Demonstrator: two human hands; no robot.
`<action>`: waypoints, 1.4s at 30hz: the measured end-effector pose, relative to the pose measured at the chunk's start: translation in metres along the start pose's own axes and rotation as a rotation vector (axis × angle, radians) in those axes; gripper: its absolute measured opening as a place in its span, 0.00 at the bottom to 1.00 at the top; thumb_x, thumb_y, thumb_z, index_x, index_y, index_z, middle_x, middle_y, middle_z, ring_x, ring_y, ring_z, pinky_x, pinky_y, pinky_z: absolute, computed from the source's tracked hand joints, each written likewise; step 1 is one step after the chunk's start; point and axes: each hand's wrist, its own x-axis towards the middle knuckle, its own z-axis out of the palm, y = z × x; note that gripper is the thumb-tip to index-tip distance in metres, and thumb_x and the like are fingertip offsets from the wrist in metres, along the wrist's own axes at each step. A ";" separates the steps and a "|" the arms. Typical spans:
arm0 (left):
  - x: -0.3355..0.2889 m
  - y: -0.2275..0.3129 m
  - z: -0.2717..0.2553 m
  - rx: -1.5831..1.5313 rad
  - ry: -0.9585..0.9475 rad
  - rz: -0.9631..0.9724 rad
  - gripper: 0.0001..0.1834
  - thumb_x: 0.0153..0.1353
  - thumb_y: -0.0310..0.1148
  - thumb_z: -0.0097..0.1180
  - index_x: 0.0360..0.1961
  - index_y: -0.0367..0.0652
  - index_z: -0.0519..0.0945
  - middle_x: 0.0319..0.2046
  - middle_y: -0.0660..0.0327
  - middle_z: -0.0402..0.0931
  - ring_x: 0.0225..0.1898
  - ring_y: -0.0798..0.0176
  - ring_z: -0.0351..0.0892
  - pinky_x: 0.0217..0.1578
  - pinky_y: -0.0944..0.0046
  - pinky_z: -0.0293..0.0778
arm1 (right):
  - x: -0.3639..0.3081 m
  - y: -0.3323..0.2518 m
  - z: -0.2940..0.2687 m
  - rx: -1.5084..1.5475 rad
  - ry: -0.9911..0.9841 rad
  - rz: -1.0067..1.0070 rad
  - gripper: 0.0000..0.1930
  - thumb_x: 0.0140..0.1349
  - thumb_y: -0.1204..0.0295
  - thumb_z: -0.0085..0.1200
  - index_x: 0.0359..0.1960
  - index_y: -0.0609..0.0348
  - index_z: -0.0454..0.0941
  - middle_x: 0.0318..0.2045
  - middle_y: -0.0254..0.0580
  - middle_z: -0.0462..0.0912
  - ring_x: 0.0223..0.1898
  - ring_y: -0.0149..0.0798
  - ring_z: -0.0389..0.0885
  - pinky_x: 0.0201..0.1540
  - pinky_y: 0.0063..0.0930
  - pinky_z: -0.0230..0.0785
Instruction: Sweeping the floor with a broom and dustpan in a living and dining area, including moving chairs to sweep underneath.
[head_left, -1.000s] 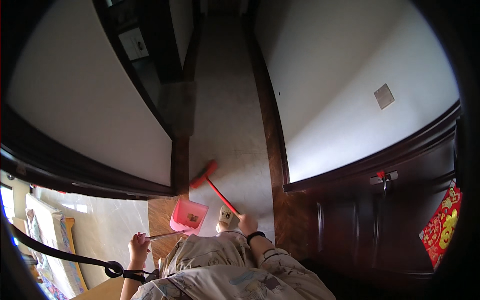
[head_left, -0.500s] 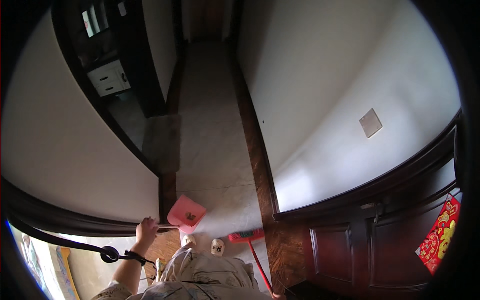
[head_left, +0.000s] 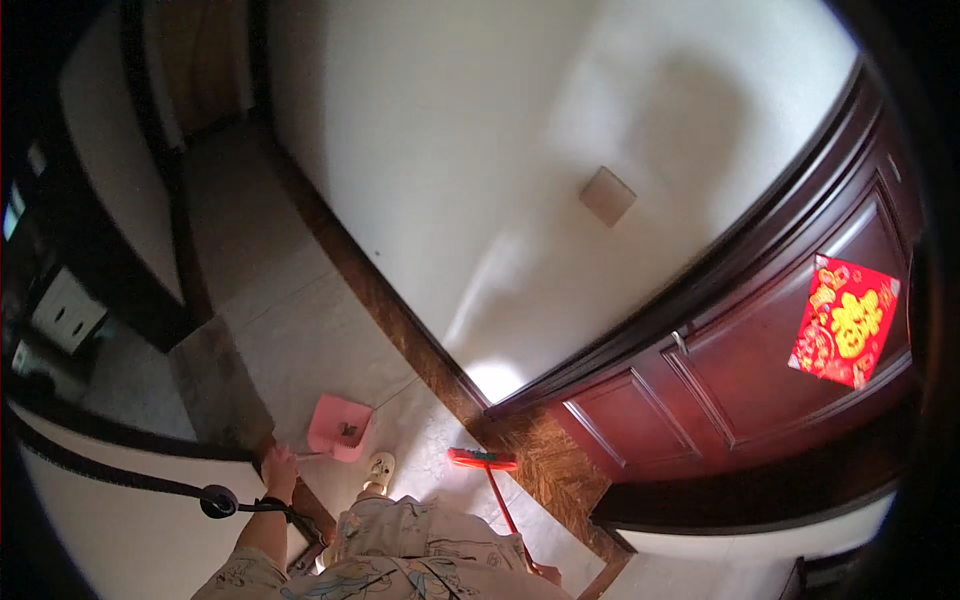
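Note:
My left hand is closed round the pale handle of a pink dustpan, out to the left of my body. A small dark bit shows in the pan; what it is I cannot make out. Low on the right, my right hand is mostly hidden by my clothing, its visible part wrapped at the upper end of the red handle of a broom. The broom's wide red head with dark green bristles lies by the pale floor tiles, to the right of my slipper.
A dark red-brown door with a red and gold paper decoration stands at the right. A white wall rises ahead, edged by a brown floor border. A dim corridor runs off far left, past a white cabinet.
My view has turned right, bringing more of the door in and shifting the corridor left. Dustpan and broom stay in my hands, and one slippered foot now shows ahead of me.

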 end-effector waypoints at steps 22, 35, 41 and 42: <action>0.231 0.226 0.282 0.799 -0.589 0.261 0.37 0.52 0.34 0.61 0.60 0.32 0.60 0.58 0.41 0.62 0.61 0.44 0.61 0.62 0.54 0.56 | -0.042 -0.216 -0.017 0.495 0.095 0.471 0.08 0.54 0.71 0.55 0.35 0.57 0.80 0.19 0.39 0.80 0.23 0.43 0.81 0.23 0.36 0.72; 0.288 0.423 0.590 0.564 -0.815 0.949 0.27 0.48 0.25 0.59 0.50 0.38 0.63 0.67 0.41 0.42 0.69 0.46 0.43 0.66 0.55 0.50 | -0.036 -0.214 -0.043 0.603 0.113 0.528 0.07 0.55 0.71 0.55 0.35 0.58 0.80 0.18 0.40 0.80 0.21 0.43 0.80 0.22 0.35 0.71; 0.272 0.399 0.561 0.378 -0.688 0.908 0.45 0.48 0.27 0.61 0.65 0.30 0.49 0.55 0.48 0.66 0.64 0.45 0.55 0.63 0.53 0.54 | -0.036 -0.203 -0.049 0.651 0.102 0.537 0.07 0.55 0.71 0.54 0.34 0.58 0.81 0.18 0.40 0.79 0.20 0.43 0.80 0.21 0.35 0.70; 0.269 0.383 0.541 0.411 -0.677 0.902 0.45 0.49 0.28 0.62 0.64 0.30 0.50 0.55 0.48 0.66 0.63 0.44 0.57 0.62 0.53 0.55 | -0.037 -0.201 -0.049 0.651 0.096 0.530 0.07 0.55 0.71 0.54 0.34 0.58 0.81 0.17 0.40 0.79 0.20 0.43 0.80 0.21 0.35 0.70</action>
